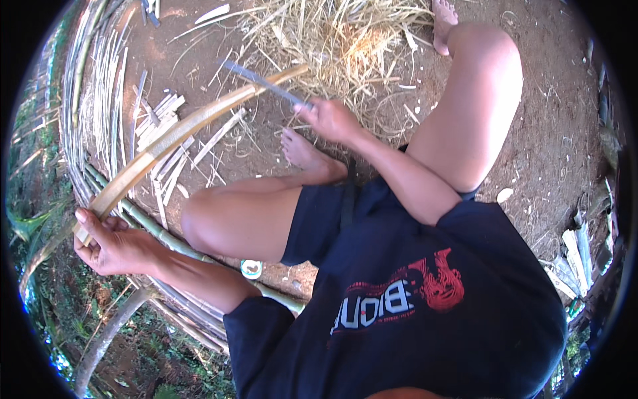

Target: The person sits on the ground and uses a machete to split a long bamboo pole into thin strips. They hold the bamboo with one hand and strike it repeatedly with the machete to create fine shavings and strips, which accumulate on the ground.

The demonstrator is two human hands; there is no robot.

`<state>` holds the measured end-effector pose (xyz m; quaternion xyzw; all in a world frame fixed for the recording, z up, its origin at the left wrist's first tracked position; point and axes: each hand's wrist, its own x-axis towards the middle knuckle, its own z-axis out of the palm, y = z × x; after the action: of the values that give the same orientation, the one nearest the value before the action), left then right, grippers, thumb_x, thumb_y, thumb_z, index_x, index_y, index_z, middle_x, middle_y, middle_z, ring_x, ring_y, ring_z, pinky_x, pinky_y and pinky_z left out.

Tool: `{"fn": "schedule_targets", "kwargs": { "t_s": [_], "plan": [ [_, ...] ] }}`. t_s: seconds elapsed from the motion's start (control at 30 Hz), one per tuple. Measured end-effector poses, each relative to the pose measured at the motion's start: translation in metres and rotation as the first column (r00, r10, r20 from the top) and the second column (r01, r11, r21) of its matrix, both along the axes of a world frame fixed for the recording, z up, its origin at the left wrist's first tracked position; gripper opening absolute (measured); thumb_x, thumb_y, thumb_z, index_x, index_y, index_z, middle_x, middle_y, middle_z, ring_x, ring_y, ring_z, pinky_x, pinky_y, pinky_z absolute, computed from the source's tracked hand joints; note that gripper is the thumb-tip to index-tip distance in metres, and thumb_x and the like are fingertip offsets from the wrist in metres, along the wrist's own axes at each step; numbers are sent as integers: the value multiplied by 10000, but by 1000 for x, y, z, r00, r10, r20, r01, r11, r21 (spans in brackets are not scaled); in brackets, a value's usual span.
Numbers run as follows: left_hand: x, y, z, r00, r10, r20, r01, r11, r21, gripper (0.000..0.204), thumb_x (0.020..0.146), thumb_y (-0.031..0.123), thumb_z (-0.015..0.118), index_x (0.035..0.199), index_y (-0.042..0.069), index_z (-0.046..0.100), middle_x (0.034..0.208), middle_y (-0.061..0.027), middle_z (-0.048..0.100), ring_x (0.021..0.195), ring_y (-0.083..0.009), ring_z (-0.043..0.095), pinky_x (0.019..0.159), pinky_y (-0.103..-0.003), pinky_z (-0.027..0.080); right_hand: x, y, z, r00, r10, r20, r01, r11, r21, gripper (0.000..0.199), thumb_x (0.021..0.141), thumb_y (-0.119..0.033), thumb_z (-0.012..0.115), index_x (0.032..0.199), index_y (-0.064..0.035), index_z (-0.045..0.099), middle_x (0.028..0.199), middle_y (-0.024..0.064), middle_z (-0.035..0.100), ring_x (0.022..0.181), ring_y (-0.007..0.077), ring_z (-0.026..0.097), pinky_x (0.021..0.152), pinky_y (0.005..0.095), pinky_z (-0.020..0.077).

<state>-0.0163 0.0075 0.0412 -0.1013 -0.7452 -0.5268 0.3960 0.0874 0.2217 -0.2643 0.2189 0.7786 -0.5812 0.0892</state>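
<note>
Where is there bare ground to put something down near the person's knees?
The barest patch is the brown dirt beyond the right knee, with only small scraps. It is crowded ahead: straw shavings lie past the right hand with its blade, and cut slats sit under the bamboo strip held by the left hand.

Straw heap (339,40) – split bamboo slats (163,133) on dirt.

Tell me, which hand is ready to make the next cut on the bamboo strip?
Probably the right hand: it grips the long knife, whose blade lies across the bamboo strip. The left hand only holds the strip's near end.
</note>
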Motion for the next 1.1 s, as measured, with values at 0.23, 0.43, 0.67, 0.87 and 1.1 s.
{"fn": "schedule_targets", "kwargs": {
  "t_s": [0.23, 0.43, 0.67, 0.87, 1.1],
  "plan": [
    [-12, -9, 2, 997, 70, -15, -71, 997, -43, 321, 815, 207, 800, 898, 3, 568, 742, -107, 661, 526, -64, 506, 418, -185, 302, -6, 3, -31, 978, -78, 193, 79, 997, 4, 571, 977, -556, 433, 794, -41, 599, 522, 32, 506, 439, 192, 523, 448, 369, 417],
    [-9, 11, -7, 990, 128, -53, -129, 992, -11, 296, 838, 188, 775, 856, 25, 530, 695, -90, 625, 490, -74, 460, 404, -202, 297, -13, -23, 71, 914, 284, -289, -273, 959, 77, 633, 949, -591, 468, 906, 21, 625, 615, 145, 606, 569, 246, 633, 552, 388, 526],
    [-4, 9, -7, 991, 111, -72, -107, 993, 59, 341, 825, 143, 778, 920, -6, 487, 745, -119, 613, 570, -138, 575, 413, -218, 387, 2, -26, 20, 990, -34, -139, 21, 995, -93, 557, 957, -491, 534, 986, 53, 648, 542, 121, 559, 459, 227, 542, 460, 384, 434],
    [-9, 14, -6, 988, 140, -59, -138, 990, 40, 343, 823, 129, 774, 942, -4, 481, 755, -123, 615, 589, -140, 586, 432, -215, 405, -6, -19, -4, 998, -57, -36, 53, 993, -107, 687, 945, -529, 527, 1144, 124, 608, 637, 186, 647, 590, 300, 660, 590, 402, 539],
    [-7, 17, -8, 985, 156, -69, -153, 987, 51, 339, 821, 172, 784, 864, 44, 473, 700, -68, 577, 517, -94, 513, 377, -217, 322, -8, -18, -12, 997, -4, 77, 10, 997, -79, 596, 945, -541, 508, 894, 39, 635, 739, 226, 665, 699, 325, 683, 646, 435, 536]
  ]
}}
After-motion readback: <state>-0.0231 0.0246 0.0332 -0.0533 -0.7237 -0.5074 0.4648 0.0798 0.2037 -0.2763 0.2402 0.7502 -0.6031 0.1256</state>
